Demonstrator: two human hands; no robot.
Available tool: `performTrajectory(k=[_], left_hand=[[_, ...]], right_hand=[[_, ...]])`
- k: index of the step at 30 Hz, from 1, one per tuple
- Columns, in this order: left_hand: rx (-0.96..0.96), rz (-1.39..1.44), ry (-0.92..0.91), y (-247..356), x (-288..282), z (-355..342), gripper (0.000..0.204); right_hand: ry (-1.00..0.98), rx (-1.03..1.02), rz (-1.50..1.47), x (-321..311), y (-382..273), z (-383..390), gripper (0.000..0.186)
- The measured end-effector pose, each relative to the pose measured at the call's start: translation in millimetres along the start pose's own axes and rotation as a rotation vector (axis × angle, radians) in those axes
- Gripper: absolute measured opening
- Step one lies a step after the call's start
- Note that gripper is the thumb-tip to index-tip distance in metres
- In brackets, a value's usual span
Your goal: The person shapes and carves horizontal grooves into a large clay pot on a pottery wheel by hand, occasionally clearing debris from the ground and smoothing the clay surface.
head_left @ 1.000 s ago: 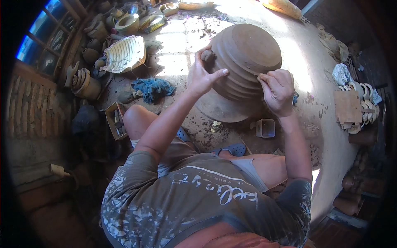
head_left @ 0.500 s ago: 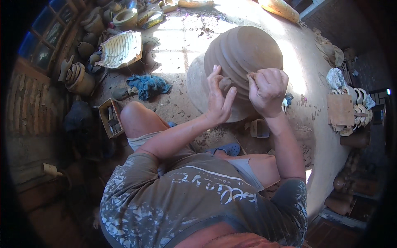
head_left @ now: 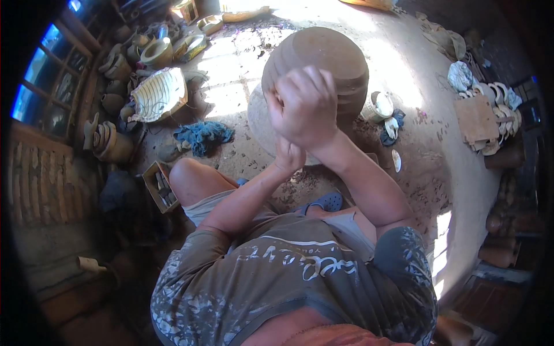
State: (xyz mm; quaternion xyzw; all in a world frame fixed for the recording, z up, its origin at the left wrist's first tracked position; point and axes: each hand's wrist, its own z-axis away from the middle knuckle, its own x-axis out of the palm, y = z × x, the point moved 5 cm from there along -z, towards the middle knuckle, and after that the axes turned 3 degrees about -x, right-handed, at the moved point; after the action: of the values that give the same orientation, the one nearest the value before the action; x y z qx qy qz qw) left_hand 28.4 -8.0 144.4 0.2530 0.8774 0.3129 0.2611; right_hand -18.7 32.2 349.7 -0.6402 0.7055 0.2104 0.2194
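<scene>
A large brown clay pot (head_left: 333,49), rounded and banded with ridges, stands in front of me on a pale round slab (head_left: 259,122). My right hand (head_left: 307,106) is closed in a fist in front of the pot's near left side, hiding part of its ridges. Whatever its curled fingers grip is out of sight. Directly beneath and behind it is my left hand (head_left: 289,154); only its wrist and heel show, and its fingers are covered by the right hand.
Right of the pot stands a small whitish tub (head_left: 379,108). To the left lie a teal cloth (head_left: 203,137), an open wooden box (head_left: 151,189) of tools and a ribbed white piece (head_left: 158,95). Several pots crowd the left wall; a brown board (head_left: 476,121) lies at the right.
My right hand has swung left and nearer, from the pot's right front across my left hand, which it now covers. The view has shifted slightly, bringing the whitish tub into sight.
</scene>
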Motion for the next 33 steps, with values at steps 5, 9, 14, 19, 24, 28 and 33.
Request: performTrajectory(k=[5, 9, 14, 19, 24, 28, 33], left_hand=[[-0.268, 0.380, 0.306, 23.0, -20.1, -48.5, 0.044], [-0.205, 0.121, 0.133, 38.1, -56.1, -59.7, 0.037], [-0.587, 0.417, -0.390, 66.8, -24.0, -15.7, 0.053], [-0.830, 0.345, -0.777, 75.3, -2.8, -4.6, 0.064], [-0.923, 0.591, -0.761, 74.9, 14.7, 7.0, 0.049], [-0.849, 0.652, -0.692, 70.6, 22.5, 3.9, 0.040], [-1.053, 0.775, -0.866, 65.5, 27.7, 17.4, 0.042]], right_hand=[[0.002, 0.176, -0.265, -38.1, 10.1, 61.7, 0.009], [-0.187, 0.335, -0.336, -40.9, 30.6, 124.3, 0.017], [-0.111, 0.189, -0.349, -62.1, 21.5, 131.1, 0.028], [-0.232, 0.108, -0.307, -54.7, 27.2, 184.9, 0.028], [-0.241, 0.243, -0.386, -64.6, 31.9, 200.9, 0.028], [-0.178, 0.490, -0.601, -71.6, 37.4, 203.0, 0.027], [-0.186, 0.424, -0.561, -64.0, 38.3, 220.8, 0.022]])
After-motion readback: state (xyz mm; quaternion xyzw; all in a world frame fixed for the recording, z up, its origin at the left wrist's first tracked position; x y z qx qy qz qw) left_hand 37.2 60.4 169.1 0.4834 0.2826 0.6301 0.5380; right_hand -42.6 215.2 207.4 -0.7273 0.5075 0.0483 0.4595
